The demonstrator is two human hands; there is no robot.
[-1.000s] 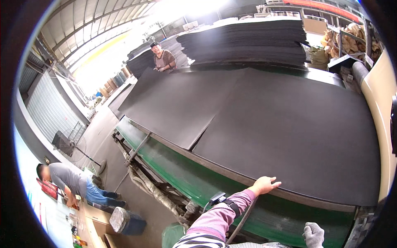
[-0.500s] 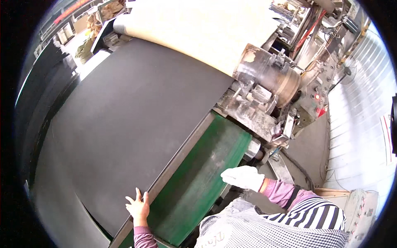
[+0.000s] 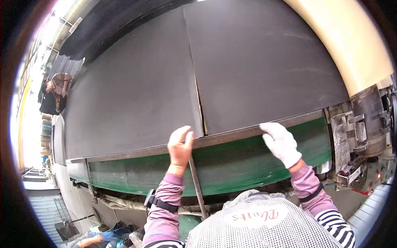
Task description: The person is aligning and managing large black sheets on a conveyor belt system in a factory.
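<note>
Two large black sheets lie side by side, the left sheet (image 3: 136,95) and the right sheet (image 3: 269,66), with a narrow gap between them that widens toward me. Their near edges run along a grey bar (image 3: 244,134) above a green belt (image 3: 244,155). My bare left hand (image 3: 180,149) is at the near edge of the left sheet, just left of the gap, fingers raised and thumb apart. My right hand (image 3: 282,144), in a white glove, is over the near edge of the right sheet, fingers stretched out. Contact is hard to judge for either hand. Neither holds anything.
A wide cream roll (image 3: 351,45) lies across the right end, beside a worn metal roller (image 3: 370,115) and its fittings. A thin rod (image 3: 197,186) slants below my left hand. A co-worker (image 3: 58,89) is at the far left. Below left lies a dustpan (image 3: 66,230).
My view has swung left, so the gap between the sheets is now near the middle. My right hand has come from beside the belt up to the sheet edge.
</note>
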